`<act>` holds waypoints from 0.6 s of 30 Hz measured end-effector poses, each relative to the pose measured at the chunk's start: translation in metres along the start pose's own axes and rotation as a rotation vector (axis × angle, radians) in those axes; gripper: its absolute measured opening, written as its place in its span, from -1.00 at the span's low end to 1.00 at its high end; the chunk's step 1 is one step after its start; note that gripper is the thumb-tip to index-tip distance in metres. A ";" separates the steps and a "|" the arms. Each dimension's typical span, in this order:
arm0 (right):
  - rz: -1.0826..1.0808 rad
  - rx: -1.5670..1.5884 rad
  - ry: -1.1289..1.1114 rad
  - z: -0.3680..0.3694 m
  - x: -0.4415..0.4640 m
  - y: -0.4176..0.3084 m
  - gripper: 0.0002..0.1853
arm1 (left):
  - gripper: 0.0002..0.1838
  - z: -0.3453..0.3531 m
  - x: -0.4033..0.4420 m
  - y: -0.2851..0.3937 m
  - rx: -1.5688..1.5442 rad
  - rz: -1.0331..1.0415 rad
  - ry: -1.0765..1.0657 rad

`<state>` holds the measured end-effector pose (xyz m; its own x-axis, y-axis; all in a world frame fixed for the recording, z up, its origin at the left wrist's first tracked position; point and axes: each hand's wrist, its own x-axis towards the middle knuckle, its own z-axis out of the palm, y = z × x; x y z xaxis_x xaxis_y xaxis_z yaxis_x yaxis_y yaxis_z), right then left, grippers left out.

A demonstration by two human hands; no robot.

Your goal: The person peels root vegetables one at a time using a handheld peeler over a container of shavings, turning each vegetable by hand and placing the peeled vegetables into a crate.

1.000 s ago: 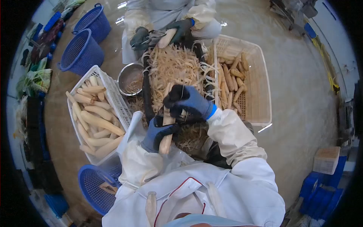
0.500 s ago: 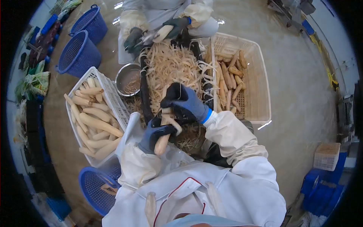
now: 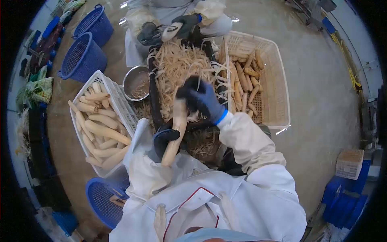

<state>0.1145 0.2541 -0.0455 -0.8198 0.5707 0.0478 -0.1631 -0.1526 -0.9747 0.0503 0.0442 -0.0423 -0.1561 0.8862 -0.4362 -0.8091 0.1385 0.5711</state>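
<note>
My left hand (image 3: 166,141), in a blue and black glove, is wrapped around the lower part of a pale, peeled-looking lotus root (image 3: 176,137). The root points up and away from me. At its upper end, my right hand (image 3: 199,99) is closed with bent fingers, blurred by motion; whatever it grips is hidden. Beyond both hands lies a heap of long peel strips (image 3: 177,60) in a dark-rimmed container (image 3: 154,101). Across it, a co-worker's gloved hands (image 3: 187,25) hold another pale root (image 3: 171,32).
At left, a white crate (image 3: 127,111) holds several pale roots; at right, another crate (image 3: 278,84) has brownish ones. A metal bowl (image 3: 131,78) with peel stands beside the heap. Blue baskets (image 3: 82,60) stand at far left, another blue basket (image 3: 98,201) near my left side.
My right hand has moved slightly up and right, off the middle of the root. The root now stands more upright and more of it shows. The co-worker's hands have shifted a little.
</note>
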 end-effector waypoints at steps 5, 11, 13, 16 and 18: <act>-0.045 0.139 0.513 -0.047 0.054 -0.018 -0.92 | -0.34 0.024 -0.001 -0.001 -0.040 0.088 -0.101; -0.220 0.127 0.008 -0.005 0.005 0.013 -0.88 | -0.57 0.039 -0.010 0.008 0.079 0.077 -0.019; -0.080 0.072 -0.053 0.003 -0.005 -0.005 -0.86 | -0.62 0.034 -0.007 0.004 0.188 0.077 -0.043; 0.041 0.168 0.197 -0.014 0.012 -0.027 -0.85 | -0.60 0.041 -0.009 0.007 0.311 0.033 -0.044; -0.194 0.014 0.489 -0.054 0.058 0.001 -0.84 | -0.60 0.054 -0.011 0.007 0.371 0.033 -0.092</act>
<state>0.0965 0.3310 -0.0554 -0.4222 0.8990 0.1163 -0.2967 -0.0158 -0.9548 0.0770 0.0597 0.0038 -0.1135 0.9267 -0.3584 -0.5416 0.2447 0.8042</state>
